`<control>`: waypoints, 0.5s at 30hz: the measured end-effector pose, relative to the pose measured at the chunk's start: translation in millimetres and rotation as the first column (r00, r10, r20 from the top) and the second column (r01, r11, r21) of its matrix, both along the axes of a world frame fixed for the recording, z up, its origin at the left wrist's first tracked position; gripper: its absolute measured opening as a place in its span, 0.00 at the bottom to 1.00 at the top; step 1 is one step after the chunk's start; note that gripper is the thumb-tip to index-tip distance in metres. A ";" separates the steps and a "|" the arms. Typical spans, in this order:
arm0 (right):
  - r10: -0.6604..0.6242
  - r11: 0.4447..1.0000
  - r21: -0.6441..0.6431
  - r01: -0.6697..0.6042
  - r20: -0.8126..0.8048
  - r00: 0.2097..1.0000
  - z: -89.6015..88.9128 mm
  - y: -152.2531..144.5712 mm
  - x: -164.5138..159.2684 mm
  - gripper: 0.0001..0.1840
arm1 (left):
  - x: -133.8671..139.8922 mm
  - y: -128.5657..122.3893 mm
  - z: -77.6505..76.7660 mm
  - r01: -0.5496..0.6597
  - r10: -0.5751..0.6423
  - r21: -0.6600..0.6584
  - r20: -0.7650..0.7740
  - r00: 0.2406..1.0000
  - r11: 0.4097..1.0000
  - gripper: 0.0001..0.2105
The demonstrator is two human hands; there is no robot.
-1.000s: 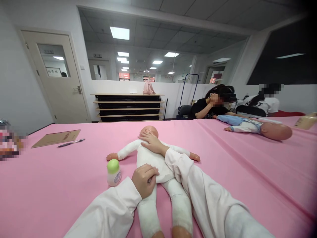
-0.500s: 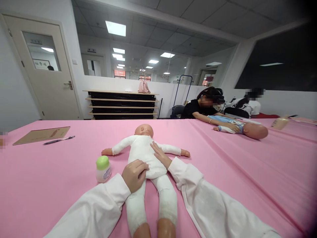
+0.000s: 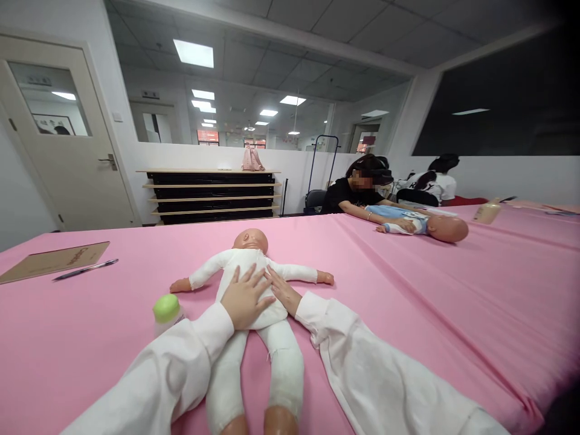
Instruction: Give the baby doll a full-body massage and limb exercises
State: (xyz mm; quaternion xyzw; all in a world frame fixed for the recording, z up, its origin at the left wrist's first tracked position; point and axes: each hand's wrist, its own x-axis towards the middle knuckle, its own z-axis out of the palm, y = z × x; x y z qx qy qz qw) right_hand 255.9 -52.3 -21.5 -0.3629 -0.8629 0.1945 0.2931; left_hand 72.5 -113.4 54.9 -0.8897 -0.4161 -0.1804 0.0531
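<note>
A baby doll (image 3: pixel 235 272) with a white cloth body lies on the pink-covered table, its head away from me, arms spread to the sides and legs toward me. Its head is turned so that an ear shows. Flat on the middle of its torso rests my left hand (image 3: pixel 249 296), fingers spread. My right hand (image 3: pixel 283 289) lies along the right side of the torso with its fingers stretched toward the left hand's fingertips. Both hands are open and grip nothing. Beside my left forearm stands a bottle with a green cap (image 3: pixel 166 309), its lower part hidden by my sleeve.
A brown notebook (image 3: pixel 54 261) and a pen (image 3: pixel 86 269) lie at the left. Across the table at the right, a person (image 3: pixel 351 193) in black has hands on another doll (image 3: pixel 446 228) in blue. A pump bottle (image 3: pixel 487 210) stands behind it. Folds run through the pink cloth (image 3: pixel 408 302).
My left hand has moved up the doll's torso and its curled fingers have spread flat. My right hand stays on the torso. The whole view has shifted, so things appear further left.
</note>
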 end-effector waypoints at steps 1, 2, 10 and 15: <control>0.003 1.000 -0.017 -0.003 0.013 1.000 2.9 -1.9 0.0 0.34 | -7.4 -1.4 -2.9 -0.064 0.064 0.008 0.004 0.998 0.998 0.22; 0.009 0.999 -0.032 -0.008 0.027 1.000 5.6 -3.5 -0.1 0.35 | -14.3 -3.6 -5.2 -0.118 0.118 0.009 0.009 0.993 0.993 0.22; 0.013 0.999 -0.034 -0.012 0.015 1.000 15.4 -11.7 -0.1 0.34 | -33.8 -25.8 -29.3 -0.261 0.260 -0.031 0.267 0.928 0.965 0.20; 0.122 0.992 0.028 -0.121 -0.046 0.991 39.7 -37.6 -12.5 0.25 | -21.7 -42.4 -45.0 -0.321 0.201 0.123 0.560 0.804 0.939 0.16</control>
